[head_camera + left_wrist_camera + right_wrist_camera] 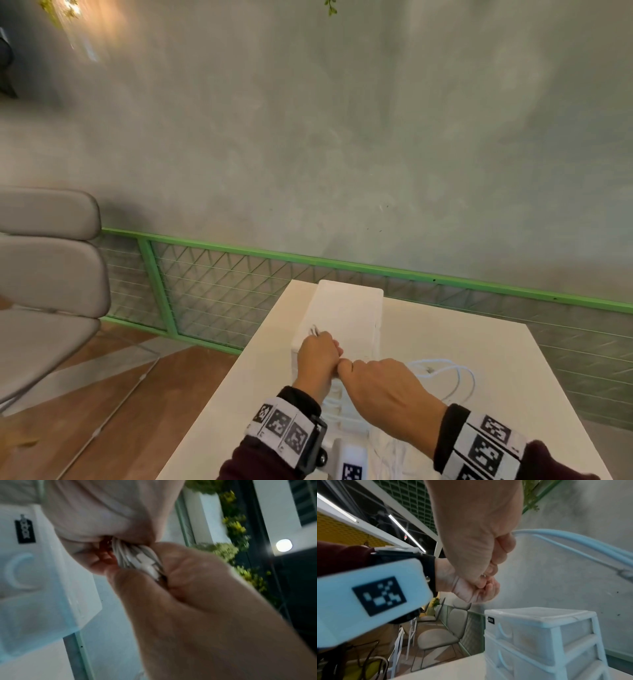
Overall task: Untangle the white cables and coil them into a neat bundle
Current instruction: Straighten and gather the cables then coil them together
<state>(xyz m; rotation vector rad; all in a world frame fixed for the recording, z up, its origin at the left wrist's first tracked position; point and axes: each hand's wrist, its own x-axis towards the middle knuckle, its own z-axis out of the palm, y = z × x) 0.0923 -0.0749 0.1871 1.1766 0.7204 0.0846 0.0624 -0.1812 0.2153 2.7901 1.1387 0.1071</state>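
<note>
The white cables (137, 557) are being gripped by both hands at once, above the white drawer unit (346, 308) that is standing on the pale table (496, 359). The left hand (317, 356) is being kept curled into a fist around a gathered group of strands, and the right hand (387, 394) is being held fisted directly against it — knuckle touching knuckle in the head view. In the left wrist view the strands are being clamped side by side between the two fists, with a white connector body lying among them.

The relation that matters is the direction of the slack. From the right hand, loose loops (448, 373) are being trailed out to the right, over the table, while almost nothing is being left free on the left side beyond a short tip poking past the left fist. The gathered section is running roughly left to right, across the body.

It is judged that the right hand — the nearer to the free length — is being best placed to draw in and wrap the next turn, with the left serving as anchor. Whether knots remain in the trailing loops cannot be told.
</note>
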